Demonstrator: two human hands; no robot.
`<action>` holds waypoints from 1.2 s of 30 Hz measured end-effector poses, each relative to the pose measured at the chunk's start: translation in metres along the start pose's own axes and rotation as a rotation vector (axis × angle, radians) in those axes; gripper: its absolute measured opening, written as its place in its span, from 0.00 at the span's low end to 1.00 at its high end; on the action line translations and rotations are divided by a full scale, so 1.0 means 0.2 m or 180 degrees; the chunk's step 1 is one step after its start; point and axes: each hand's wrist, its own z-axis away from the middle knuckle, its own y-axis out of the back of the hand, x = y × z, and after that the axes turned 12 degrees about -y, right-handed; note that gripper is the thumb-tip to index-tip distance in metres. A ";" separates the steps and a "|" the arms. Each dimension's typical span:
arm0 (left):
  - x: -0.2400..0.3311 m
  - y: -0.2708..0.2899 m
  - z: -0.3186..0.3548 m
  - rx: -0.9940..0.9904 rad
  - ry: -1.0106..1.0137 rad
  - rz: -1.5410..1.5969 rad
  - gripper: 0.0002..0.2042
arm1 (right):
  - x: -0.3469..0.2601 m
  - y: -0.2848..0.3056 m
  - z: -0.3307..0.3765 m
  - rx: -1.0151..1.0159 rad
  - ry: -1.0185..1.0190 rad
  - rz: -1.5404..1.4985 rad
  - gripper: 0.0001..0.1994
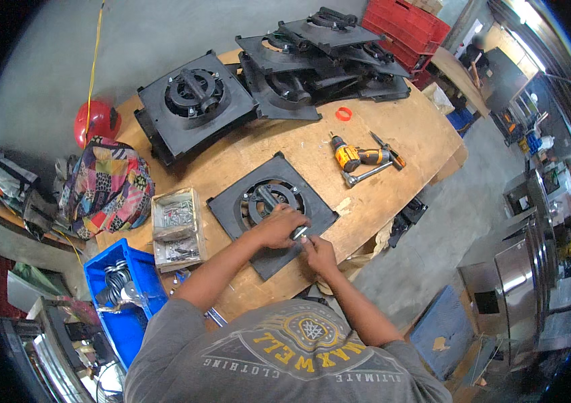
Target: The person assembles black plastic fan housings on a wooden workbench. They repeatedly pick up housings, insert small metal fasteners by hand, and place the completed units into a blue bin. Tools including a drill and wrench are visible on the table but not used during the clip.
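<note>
A square black panel (241, 218) with a round fan-like fitting (266, 197) in its middle lies flat on the wooden table (393, 127) in front of me. My left hand (277, 227) rests on the panel's near corner and grips a small metal piece (299, 232). My right hand (319, 254) is just beside it at the panel's near edge, fingers pinched around the same small metal piece. Both hands touch each other over the panel.
Several more black panels (194, 107) are stacked at the table's far side. A cordless drill (356, 156), pliers and a red ring (344, 113) lie to the right. A cardboard box of screws (176, 228) and a blue bin (127, 289) stand on the left, beside a patchwork bag (107, 185).
</note>
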 end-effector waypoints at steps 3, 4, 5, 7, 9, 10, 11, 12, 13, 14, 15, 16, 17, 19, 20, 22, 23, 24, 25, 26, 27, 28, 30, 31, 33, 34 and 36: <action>0.01 0.00 0.00 0.0002 -0.0024 -0.0073 0.29 | 0.01 0.01 -0.02 -0.0860 -0.1028 -0.1431 0.18; 0.01 0.00 0.00 -0.0023 0.0029 -0.0079 0.29 | 0.02 0.01 -0.02 -0.1145 -0.1373 -0.1923 0.18; 0.01 0.00 0.00 -0.0002 0.0010 -0.0065 0.30 | 0.03 0.00 -0.01 -0.0512 -0.0724 -0.1082 0.19; 0.01 -0.01 0.00 0.0012 0.0060 -0.0007 0.30 | 0.05 -0.01 0.02 0.0816 0.0763 0.0522 0.20; 0.02 -0.01 0.00 0.0000 0.0089 -0.0040 0.30 | 0.07 -0.04 0.00 0.0955 0.1003 0.0804 0.21; 0.02 -0.01 0.00 0.0044 0.0073 -0.0075 0.30 | 0.08 -0.05 -0.01 0.1073 0.1208 0.0938 0.21; 0.02 -0.01 0.00 0.0055 0.0054 -0.0079 0.29 | 0.08 -0.05 -0.03 0.0514 0.0580 0.0252 0.20; 0.02 -0.01 0.00 0.0108 -0.0002 -0.0106 0.28 | 0.08 -0.05 -0.05 -0.0044 -0.0050 -0.0431 0.19; 0.02 -0.01 0.00 0.0142 -0.0027 -0.0129 0.27 | 0.08 -0.05 -0.07 -0.0551 -0.0928 -0.0999 0.18; 0.01 0.00 0.00 0.0150 -0.0045 -0.0110 0.28 | 0.07 -0.04 -0.06 -0.0531 -0.0671 -0.0931 0.18; 0.01 0.00 0.00 0.0133 -0.0035 -0.0078 0.28 | 0.06 -0.04 -0.06 -0.0456 -0.0665 -0.0759 0.18; 0.01 0.00 0.00 0.0131 -0.0050 -0.0041 0.28 | 0.05 -0.03 -0.03 -0.0299 -0.0679 -0.0584 0.18; 0.01 0.00 0.00 0.0145 -0.0044 -0.0017 0.28 | 0.03 -0.02 -0.01 0.0021 -0.0194 -0.0161 0.19; 0.01 0.00 0.01 0.0238 -0.0082 0.0047 0.29 | 0.00 -0.01 0.05 0.0938 0.0973 0.0690 0.20; 0.02 0.00 0.01 0.0214 -0.0050 0.0038 0.29 | -0.02 -0.01 0.05 0.0801 0.0669 0.0733 0.19; 0.02 0.00 0.01 0.0225 -0.0008 0.0026 0.29 | -0.05 -0.01 0.04 0.0668 0.0448 0.0896 0.19; 0.02 -0.01 0.01 0.0239 -0.0014 -0.0019 0.28 | -0.06 -0.01 0.02 0.0445 0.0257 0.0347 0.18; 0.02 -0.01 0.00 0.0253 -0.0021 -0.0062 0.27 | -0.06 0.00 0.02 0.0106 -0.0008 -0.0123 0.18; 0.02 -0.01 0.00 0.0235 0.0011 -0.0073 0.26 | -0.06 0.00 0.00 -0.0144 -0.0465 -0.0556 0.17; 0.02 -0.01 0.00 0.0244 -0.0013 -0.0068 0.27 | -0.05 0.01 0.01 0.0034 -0.0016 -0.0124 0.17; 0.02 -0.01 0.00 0.0218 0.0002 -0.0034 0.27 | -0.05 0.01 0.02 0.0301 0.0242 0.0341 0.17; 0.02 0.00 0.00 0.0198 0.0016 0.0004 0.27 | -0.05 0.01 0.02 0.0621 0.0530 0.0853 0.18; 0.02 0.00 0.00 0.0203 -0.0012 -0.0001 0.27 | -0.05 0.01 0.03 0.0806 0.0761 0.0853 0.18; 0.02 0.01 0.00 0.0209 -0.0030 0.0000 0.27 | -0.05 0.00 0.03 0.0842 0.0874 0.0944 0.18; 0.03 0.01 0.00 0.0155 0.0005 0.0008 0.27 | -0.07 0.01 0.02 0.0197 0.0031 0.0025 0.17; 0.03 0.01 -0.01 0.0106 0.0044 0.0014 0.27 | -0.08 0.02 0.01 -0.0135 -0.0413 -0.0413 0.16; 0.03 0.02 -0.01 0.0030 0.0077 -0.0010 0.27 | -0.09 0.04 0.00 -0.0108 -0.0152 0.0180 0.16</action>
